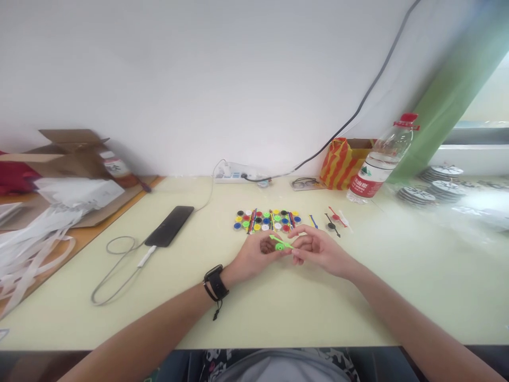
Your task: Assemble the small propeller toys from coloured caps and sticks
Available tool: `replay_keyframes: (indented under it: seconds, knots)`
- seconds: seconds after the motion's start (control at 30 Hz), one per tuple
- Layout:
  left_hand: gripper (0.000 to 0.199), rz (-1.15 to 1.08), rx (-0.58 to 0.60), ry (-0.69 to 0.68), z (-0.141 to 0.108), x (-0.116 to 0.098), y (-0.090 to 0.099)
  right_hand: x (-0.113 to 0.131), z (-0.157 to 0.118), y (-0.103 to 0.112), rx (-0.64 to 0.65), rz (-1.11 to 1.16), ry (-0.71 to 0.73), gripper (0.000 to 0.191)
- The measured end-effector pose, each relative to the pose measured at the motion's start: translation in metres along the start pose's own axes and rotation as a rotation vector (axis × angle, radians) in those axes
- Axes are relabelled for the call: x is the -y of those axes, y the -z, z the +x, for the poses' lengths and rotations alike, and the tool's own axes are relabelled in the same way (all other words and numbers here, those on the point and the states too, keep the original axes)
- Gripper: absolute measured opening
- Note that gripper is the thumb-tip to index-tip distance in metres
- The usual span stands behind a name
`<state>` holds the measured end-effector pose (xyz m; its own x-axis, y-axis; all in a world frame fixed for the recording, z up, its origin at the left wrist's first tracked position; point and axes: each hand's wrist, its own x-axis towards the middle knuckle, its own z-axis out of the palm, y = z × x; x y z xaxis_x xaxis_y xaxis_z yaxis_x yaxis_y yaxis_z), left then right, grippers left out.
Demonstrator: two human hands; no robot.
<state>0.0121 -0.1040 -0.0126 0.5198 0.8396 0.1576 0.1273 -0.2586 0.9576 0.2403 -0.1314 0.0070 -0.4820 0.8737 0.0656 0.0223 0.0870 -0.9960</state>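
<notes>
Where a white wall [199, 79] rises behind it, the pale yellow-green surface [318, 313] has its far edge; an open brown cardboard box [77, 151] stands beyond its left edge, toward the back. Near the far right corner is a large clear plastic bottle with a red cap [377, 164], and just beside it a red-and-yellow striped bag [336, 165]. Above the middle of the surface, the left hand [253, 255], with a black-strapped watch [216, 283] at its wrist, meets the right hand [324, 252]. A white power strip [228, 174] rests along the far edge; a flat black phone [170, 226] lies toward the left edge.

Just beyond the hands, small round multicoloured plastic discs [266, 215] sit in rows, slim coloured arrows [271, 218] among them; a loose black arrow [332, 225] and others in blue, red and white lie to their right. Between the hands, the right fingers pinch the tail of a slim bright green plastic arrow [281, 241], the forefinger arched apart. The left fingers are curled, the thumb closed against a bright green round plastic disc [280, 247] just below that arrow; whether the two are joined cannot be told.
</notes>
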Motion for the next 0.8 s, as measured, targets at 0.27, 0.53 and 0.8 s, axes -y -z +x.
replay_keyframes:
  seconds: [0.27, 0.53, 0.8]
  knots:
    - [0.025, 0.018, 0.030, -0.082, -0.002, -0.008, 0.001, -0.006, 0.002, -0.003, 0.034, -0.064, -0.071, 0.040]
    - [0.024, 0.091, 0.069, -0.101, -0.005, -0.010, 0.000, -0.012, 0.003, -0.002, -0.024, -0.181, -0.007, 0.036]
    - [0.021, 0.110, 0.039, -0.098, -0.003, -0.006, 0.001, -0.009, 0.002, -0.002, -0.026, -0.237, 0.005, 0.029]
